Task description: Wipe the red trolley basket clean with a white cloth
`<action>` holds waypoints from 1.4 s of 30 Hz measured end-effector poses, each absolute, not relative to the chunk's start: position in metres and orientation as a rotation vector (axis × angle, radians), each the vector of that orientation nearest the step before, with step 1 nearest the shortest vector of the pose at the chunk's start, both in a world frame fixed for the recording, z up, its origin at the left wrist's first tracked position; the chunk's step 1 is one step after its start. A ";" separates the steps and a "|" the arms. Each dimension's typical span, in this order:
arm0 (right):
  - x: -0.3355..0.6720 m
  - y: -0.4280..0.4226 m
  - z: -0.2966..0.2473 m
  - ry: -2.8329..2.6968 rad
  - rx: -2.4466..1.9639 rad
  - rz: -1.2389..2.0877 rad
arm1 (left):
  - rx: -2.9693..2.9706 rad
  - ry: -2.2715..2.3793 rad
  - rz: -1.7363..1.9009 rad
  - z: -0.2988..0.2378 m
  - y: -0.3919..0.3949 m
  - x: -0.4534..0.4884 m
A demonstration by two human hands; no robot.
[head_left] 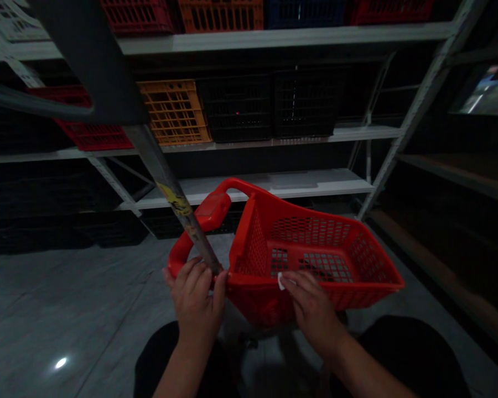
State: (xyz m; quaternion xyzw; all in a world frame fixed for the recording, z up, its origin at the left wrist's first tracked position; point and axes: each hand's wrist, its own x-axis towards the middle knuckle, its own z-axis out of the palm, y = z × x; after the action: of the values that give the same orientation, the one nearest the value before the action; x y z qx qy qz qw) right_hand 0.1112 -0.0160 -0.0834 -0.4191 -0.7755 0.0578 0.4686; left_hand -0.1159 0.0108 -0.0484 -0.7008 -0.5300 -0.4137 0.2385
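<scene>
A red plastic shopping basket [315, 235] with a perforated wall and a curved red handle [207, 213] stands just in front of me. A long metal pole [166, 185] with a yellow label runs from the upper left down to the basket's near corner. My left hand [195, 296] is shut around the lower end of the pole, beside the basket rim. My right hand [311, 309] pinches a small white tissue or cloth [280, 282] against the basket's near rim. The tissue is mostly hidden by my fingers.
Grey metal shelving stands ahead, holding several red, orange, blue and black plastic crates [174, 113]. Dark shelves [452, 221] run along the right. A shiny grey floor [66, 293] spreads to the left. My dark-clothed legs [410, 354] show at the bottom.
</scene>
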 end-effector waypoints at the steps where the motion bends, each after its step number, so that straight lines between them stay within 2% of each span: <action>1: 0.100 -0.015 -0.078 -1.927 -1.009 0.166 | -1.914 -1.444 -1.132 -0.048 0.011 -0.115; 7: 0.046 -0.010 -0.053 -2.065 -0.817 0.168 | -1.918 -1.418 -1.069 -0.047 0.013 -0.112; 17: 0.152 -0.017 -0.103 -1.799 -1.142 0.071 | -1.886 -1.430 -1.037 -0.049 0.015 -0.108; 27: 0.081 -0.010 -0.070 -1.971 -0.944 0.223 | -1.876 -1.436 -0.973 -0.041 0.013 -0.100; 35: 0.175 -0.018 -0.111 -1.757 -1.193 0.053 | -1.869 -1.474 -0.917 -0.042 0.017 -0.105; 42: 0.150 -0.016 -0.097 -1.799 -1.139 0.128 | -1.829 -1.338 -1.300 -0.045 -0.022 -0.072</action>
State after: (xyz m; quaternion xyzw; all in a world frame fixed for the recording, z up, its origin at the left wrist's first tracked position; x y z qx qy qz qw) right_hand 0.1495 -0.0156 -0.0965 -0.4674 -0.7383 0.0524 0.4834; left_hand -0.0717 -0.0221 -0.0452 -0.6757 -0.4944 -0.4803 0.2615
